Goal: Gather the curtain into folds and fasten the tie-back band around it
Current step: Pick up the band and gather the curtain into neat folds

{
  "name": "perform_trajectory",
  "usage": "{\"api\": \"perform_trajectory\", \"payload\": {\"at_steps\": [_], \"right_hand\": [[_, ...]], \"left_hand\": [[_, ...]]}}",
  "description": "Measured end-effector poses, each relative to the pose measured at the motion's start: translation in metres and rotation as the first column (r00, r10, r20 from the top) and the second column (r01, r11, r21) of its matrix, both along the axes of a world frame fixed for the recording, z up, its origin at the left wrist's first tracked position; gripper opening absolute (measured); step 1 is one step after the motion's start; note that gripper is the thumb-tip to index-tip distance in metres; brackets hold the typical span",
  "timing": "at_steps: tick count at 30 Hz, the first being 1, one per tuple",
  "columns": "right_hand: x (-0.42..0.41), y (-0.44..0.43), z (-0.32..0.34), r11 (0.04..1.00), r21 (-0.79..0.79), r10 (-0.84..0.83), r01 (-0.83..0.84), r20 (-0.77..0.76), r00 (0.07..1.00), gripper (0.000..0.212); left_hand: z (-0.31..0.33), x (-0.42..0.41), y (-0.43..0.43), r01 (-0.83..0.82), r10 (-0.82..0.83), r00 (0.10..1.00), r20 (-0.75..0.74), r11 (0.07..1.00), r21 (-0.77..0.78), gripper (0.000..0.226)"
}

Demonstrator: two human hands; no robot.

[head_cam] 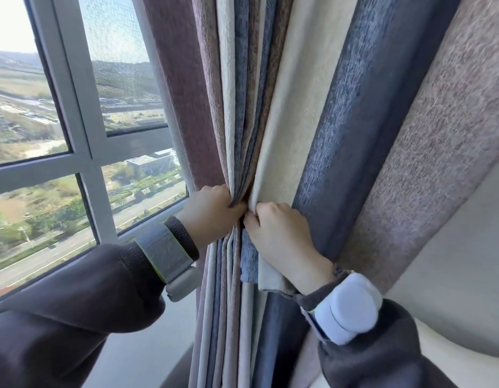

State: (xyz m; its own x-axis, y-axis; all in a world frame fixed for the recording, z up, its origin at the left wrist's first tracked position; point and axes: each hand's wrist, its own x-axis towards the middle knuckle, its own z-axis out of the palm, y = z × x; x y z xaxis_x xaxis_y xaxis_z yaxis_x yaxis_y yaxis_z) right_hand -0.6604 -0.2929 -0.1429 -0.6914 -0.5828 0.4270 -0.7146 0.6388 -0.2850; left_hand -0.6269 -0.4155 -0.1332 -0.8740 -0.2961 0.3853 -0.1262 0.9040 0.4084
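Head view: gathering step is under way. Striped mauve, cream and blue woven curtain point(270, 107) is hanging just right of the grey-framed window point(83, 152). Left hand point(212, 214) is clamped on the bunched pleats nearest the window; right hand point(281, 233) is pinching the next cream fold, touching the left. Wide blue and mauve panels farther from the window are hanging loose. No tie-back band visible. Next, likely: right hand feeding those panels in, then finding the band.

High-rise apt rm: curtain point(270, 113), window point(83, 141) over streets.
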Motion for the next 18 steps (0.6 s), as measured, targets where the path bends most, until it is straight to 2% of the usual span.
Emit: {"api": "perform_trajectory", "payload": {"at_steps": [6,14,18], "right_hand": [[0.003,-0.001,-0.004,0.999,0.031,0.009,-0.007,-0.049,0.999,0.033],[-0.002,0.006,-0.008,0.999,0.043,0.017,-0.015,-0.065,0.998,0.034],[-0.006,0.012,-0.008,0.997,0.038,0.068,-0.07,0.029,0.997,0.034]], "left_hand": [[0.004,0.006,-0.003,0.067,-0.117,0.982,0.15,0.951,0.303,0.049],[0.004,0.009,0.007,0.054,-0.089,0.991,0.1,0.948,0.313,0.064],[0.003,0.007,0.011,0.016,-0.025,0.999,0.037,0.969,0.245,0.064]]}}
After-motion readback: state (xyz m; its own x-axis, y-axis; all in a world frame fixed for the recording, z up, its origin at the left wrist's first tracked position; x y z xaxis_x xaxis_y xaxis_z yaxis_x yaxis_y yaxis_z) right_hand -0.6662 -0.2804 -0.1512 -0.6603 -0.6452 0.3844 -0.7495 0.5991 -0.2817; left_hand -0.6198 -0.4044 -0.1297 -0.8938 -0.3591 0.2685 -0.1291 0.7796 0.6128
